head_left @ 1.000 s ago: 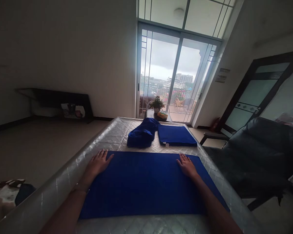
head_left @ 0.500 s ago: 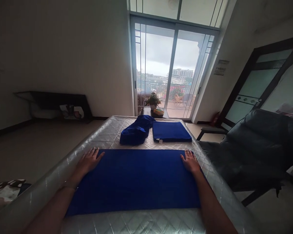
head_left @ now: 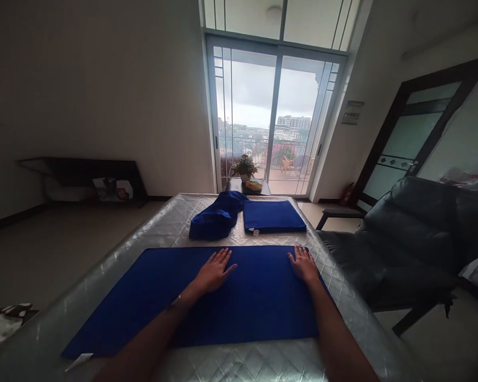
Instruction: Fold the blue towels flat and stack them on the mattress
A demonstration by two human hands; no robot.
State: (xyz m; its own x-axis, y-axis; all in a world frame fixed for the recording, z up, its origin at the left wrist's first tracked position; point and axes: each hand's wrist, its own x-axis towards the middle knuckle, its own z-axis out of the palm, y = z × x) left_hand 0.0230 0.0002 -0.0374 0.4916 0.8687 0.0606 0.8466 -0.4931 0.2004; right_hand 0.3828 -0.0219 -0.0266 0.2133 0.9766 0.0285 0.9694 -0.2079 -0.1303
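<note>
A large blue towel [head_left: 143, 297] lies flat across the near part of a quilted, plastic-wrapped mattress [head_left: 171, 225]. My left hand [head_left: 214, 271] rests palm down near the middle of the towel's far edge, fingers stretched out. My right hand [head_left: 304, 263] lies flat on the towel's far right corner, fingers spread. Neither hand holds anything. A white tag [head_left: 78, 361] sticks out at the towel's near left corner. Farther back, a crumpled blue towel [head_left: 215, 217] sits beside a neatly folded blue towel [head_left: 271, 216].
A dark leather armchair [head_left: 406, 233] stands close to the mattress on the right. Beyond the mattress, a small table with a potted plant [head_left: 245, 167] stands before glass sliding doors [head_left: 271, 116]. A low dark shelf [head_left: 83, 178] runs along the left wall.
My left hand has slid from the towel's far left corner to its middle. The right hand stays at the far right corner. The view has shifted a little to the right.
</note>
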